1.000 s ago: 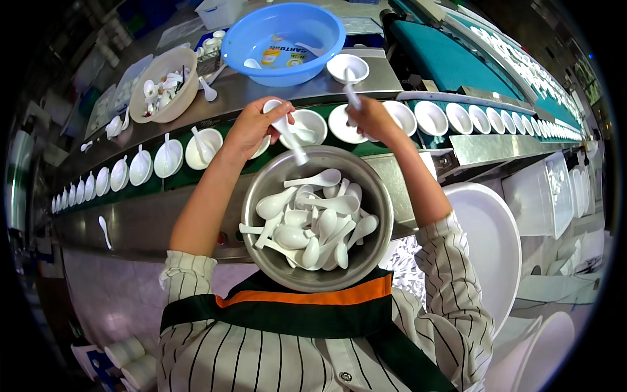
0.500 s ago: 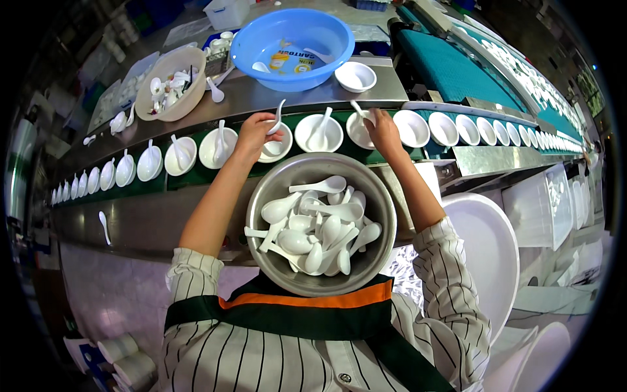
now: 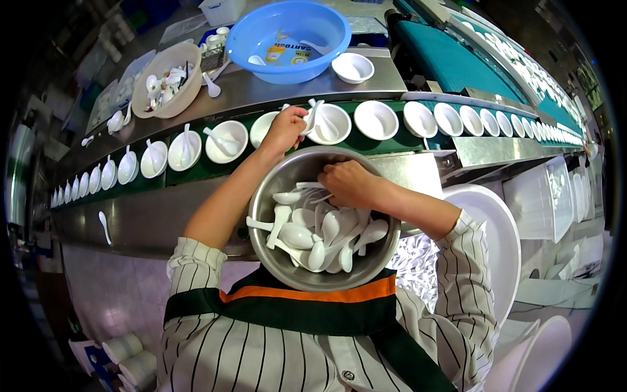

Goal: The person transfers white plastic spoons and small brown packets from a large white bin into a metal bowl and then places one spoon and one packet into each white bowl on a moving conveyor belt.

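Note:
My left hand (image 3: 287, 130) is closed over the row of white bowls, pinching a white soup spoon (image 3: 309, 119). Just right of it stands a bowl (image 3: 341, 132) with another spoon lying inside. Behind the hand, one more bowl (image 3: 258, 125) is partly hidden. My right hand (image 3: 349, 181) reaches into the steel basin (image 3: 259, 245), which is heaped with white soup spoons (image 3: 297, 236). Its fingers are curled together on a spoon (image 3: 324, 198), most of which they cover. To the left, a bowl (image 3: 236, 134) holds a spoon leaning on its rim.
A green conveyor belt (image 3: 356, 145) carries the row of bowls; those on the right hold no spoon. Beyond it stand a blue basin (image 3: 287, 75), a cream tub (image 3: 196, 91) and a single bowl (image 3: 353, 67). A large white tub (image 3: 503, 242) is at my right.
The bowls have shifted left along the belt. My right hand has left a bowl and dropped into the steel basin. My left hand has moved right; the bowl formerly under it now has a spoon.

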Available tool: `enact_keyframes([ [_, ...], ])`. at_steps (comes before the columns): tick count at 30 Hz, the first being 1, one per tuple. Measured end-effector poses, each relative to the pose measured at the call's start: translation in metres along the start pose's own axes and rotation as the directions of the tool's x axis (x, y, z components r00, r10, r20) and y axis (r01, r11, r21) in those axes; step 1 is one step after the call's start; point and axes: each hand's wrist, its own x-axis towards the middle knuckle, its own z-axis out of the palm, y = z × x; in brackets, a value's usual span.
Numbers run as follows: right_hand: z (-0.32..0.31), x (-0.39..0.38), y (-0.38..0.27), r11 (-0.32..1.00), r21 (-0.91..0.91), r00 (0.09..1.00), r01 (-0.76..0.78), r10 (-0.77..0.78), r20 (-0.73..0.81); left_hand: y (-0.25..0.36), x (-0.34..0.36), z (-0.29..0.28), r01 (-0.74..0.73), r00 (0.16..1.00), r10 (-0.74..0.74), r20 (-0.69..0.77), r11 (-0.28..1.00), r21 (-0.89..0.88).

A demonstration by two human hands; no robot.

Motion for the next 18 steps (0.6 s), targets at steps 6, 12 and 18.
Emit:
enact_keyframes([
  [6,-0.029,-0.014,0.015,0.959,0.283,0.904,-0.021,0.139,-0.405,-0.003,-0.002,-0.003,0.047,0.996,-0.041,0.084,0.996,-0.071],
  [12,-0.010,-0.014,0.126,0.624,0.728,0.492,-0.285,0.747,-0.447,-0.004,0.013,-0.005,-0.060,0.998,0.065,-0.028,0.988,0.145],
  [18,0.071,-0.010,0.177,0.385,0.873,0.475,-0.300,0.854,-0.213,-0.027,0.048,-0.001,-0.211,0.937,0.326,-0.125,0.813,0.542],
])
